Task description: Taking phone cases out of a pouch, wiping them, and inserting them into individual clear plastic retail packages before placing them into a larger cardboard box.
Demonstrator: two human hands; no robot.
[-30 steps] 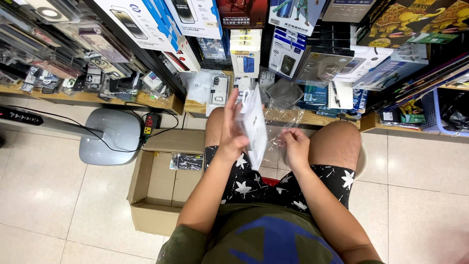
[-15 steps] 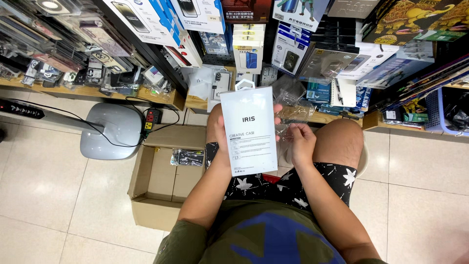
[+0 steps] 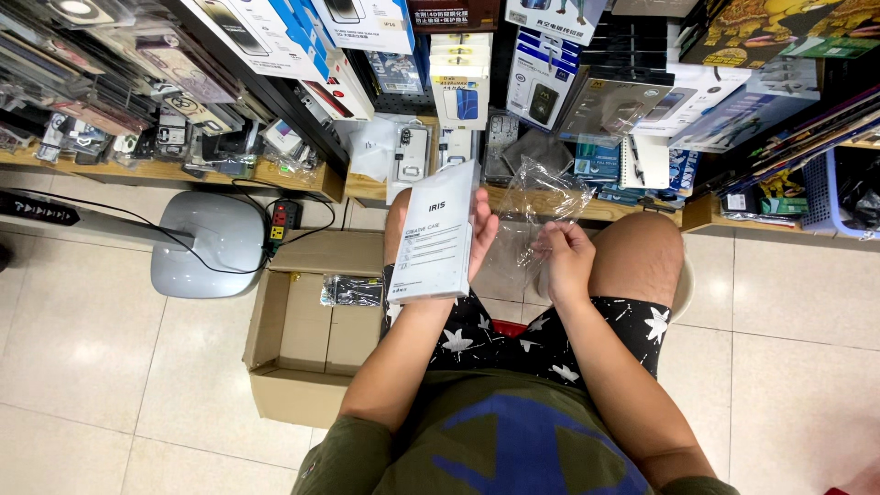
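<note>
1. The person sits on a low stool and looks down at both hands, held over the knees.
2. The left hand (image 3: 463, 240) holds a flat white box (image 3: 433, 236) upright. The grip is closed around the far edge of the box, with the fingertips curled over its right side.
3. The right hand (image 3: 564, 259) holds a clear plastic bag (image 3: 536, 206). The grip pinches the lower part of the bag between thumb and fingers, and the rest of the bag sticks up, crinkled and loose.
4. The white box and the bag are near each other but do not touch. The box is fully outside the bag.
5. The step in hand looks like the unwrapping or wrapping of the box. It cannot be told which from this view.
6. On the floor to the left sits an open cardboard box (image 3: 302, 335) with one small dark packet (image 3: 353, 291) inside. A grey round stand base (image 3: 206, 243) and a power strip (image 3: 280, 220) lie just past it.
7. Shelves (image 3: 302, 179) in front are full of many packed phone cases.
8. A next move would need the two hands kept steady, since the bag is thin and floppy and the box is held by one edge only.
</note>
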